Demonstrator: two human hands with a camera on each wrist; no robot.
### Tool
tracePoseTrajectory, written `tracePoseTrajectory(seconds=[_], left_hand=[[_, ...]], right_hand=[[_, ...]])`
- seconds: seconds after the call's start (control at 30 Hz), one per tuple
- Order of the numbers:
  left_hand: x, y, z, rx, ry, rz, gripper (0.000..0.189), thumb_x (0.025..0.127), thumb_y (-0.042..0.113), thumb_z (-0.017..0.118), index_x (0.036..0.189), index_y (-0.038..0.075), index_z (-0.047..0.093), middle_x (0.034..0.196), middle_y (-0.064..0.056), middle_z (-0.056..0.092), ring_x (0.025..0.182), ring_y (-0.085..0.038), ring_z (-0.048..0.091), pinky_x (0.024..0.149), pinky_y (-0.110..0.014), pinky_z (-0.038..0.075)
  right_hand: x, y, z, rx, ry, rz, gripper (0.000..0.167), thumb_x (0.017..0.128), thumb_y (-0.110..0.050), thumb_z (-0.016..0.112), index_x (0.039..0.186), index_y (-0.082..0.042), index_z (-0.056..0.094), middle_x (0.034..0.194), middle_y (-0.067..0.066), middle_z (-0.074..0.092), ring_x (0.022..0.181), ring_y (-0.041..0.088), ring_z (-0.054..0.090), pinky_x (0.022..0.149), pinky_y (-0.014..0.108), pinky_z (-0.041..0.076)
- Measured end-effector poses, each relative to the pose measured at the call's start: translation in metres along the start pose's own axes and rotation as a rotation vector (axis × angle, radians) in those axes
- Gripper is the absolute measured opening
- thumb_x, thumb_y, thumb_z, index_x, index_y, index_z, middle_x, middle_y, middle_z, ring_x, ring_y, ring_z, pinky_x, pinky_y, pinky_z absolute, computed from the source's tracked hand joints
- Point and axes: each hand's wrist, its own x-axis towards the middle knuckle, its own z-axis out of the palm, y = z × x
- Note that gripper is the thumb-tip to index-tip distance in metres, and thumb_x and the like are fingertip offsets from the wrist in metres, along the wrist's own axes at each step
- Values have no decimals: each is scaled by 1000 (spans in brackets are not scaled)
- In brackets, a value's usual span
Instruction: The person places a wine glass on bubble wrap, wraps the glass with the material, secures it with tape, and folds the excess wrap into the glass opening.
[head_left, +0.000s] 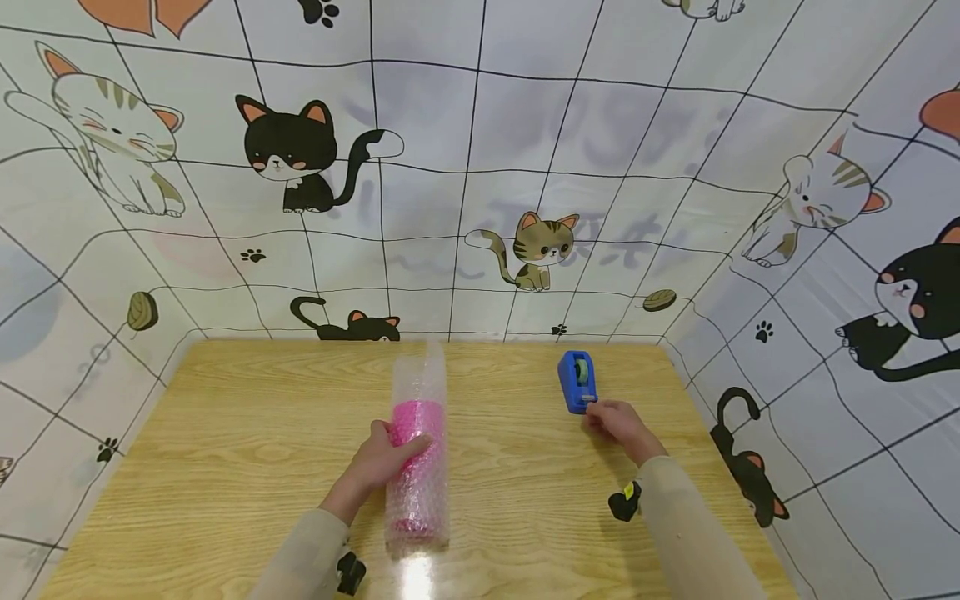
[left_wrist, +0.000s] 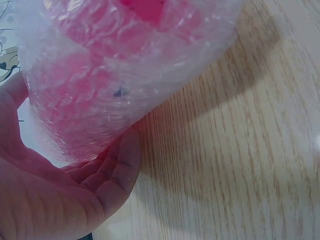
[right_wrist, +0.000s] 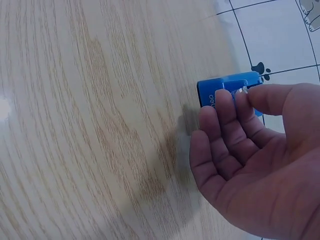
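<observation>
A bundle of clear bubble wrap around something pink (head_left: 416,500) lies lengthwise on the table, left of the middle. My left hand (head_left: 380,457) grips it from the left side, thumb across the top; in the left wrist view its fingers curl under the wrapped bundle (left_wrist: 100,95). At the back right stands a blue tape dispenser (head_left: 576,379) holding a roll of tape (head_left: 582,370). The right hand (head_left: 617,423) is at its front end, and in the right wrist view thumb and forefinger pinch a small clear bit of tape (right_wrist: 242,91) there.
The wood-grain table (head_left: 300,392) reaches back to a cat-printed sheet (head_left: 435,200), which also rises along the left and right sides. Loose, flat wrap sticks out beyond the bundle's far end. Small black devices sit at both wrists.
</observation>
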Motion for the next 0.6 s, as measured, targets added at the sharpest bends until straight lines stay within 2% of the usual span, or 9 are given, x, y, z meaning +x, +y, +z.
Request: tracePoseTrajectory(seconds=[0.3,0.6], left_hand=[[0,1,-1,3,0,-1,92,82,59,67,133,-8,30,123,-27,52,103,-32,59,89,-48,53],[1,0,-1,8,-3,-10,93,81,60,67,134,-7,30,124,-27,52,104,-33,59,90,-49,52]], right_hand=[[3,1,3,65,-10,67,36,103,-28,47,109,6,57,80,0,65,72,9,63,69,26,53],[4,-1,8,66,8,121,34,103,-28,46,85,-1,58,68,-1,58,65,11,58,63,25,49]])
